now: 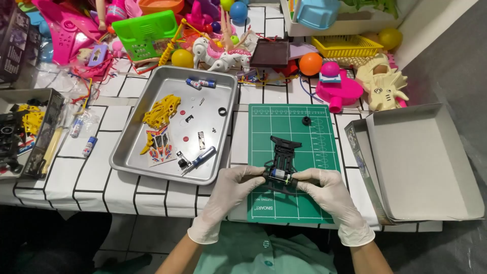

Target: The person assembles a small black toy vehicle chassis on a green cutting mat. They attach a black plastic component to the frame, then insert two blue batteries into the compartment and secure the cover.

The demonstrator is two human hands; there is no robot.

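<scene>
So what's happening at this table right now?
A person in white gloves holds a small black toy car chassis over a green cutting mat. The left hand and right hand pinch its near end from either side, where a small silver motor sits. A loose black wheel lies on the mat. The metal tray beside it holds a screwdriver, a yellow car shell and small parts.

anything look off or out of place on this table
One small black ring-shaped part lies alone on the green cutting mat, apart from the black toy car chassis that both gloved hands, left and right, hold. The other loose parts sit in the metal tray. Nothing looks spilled or broken.
</scene>
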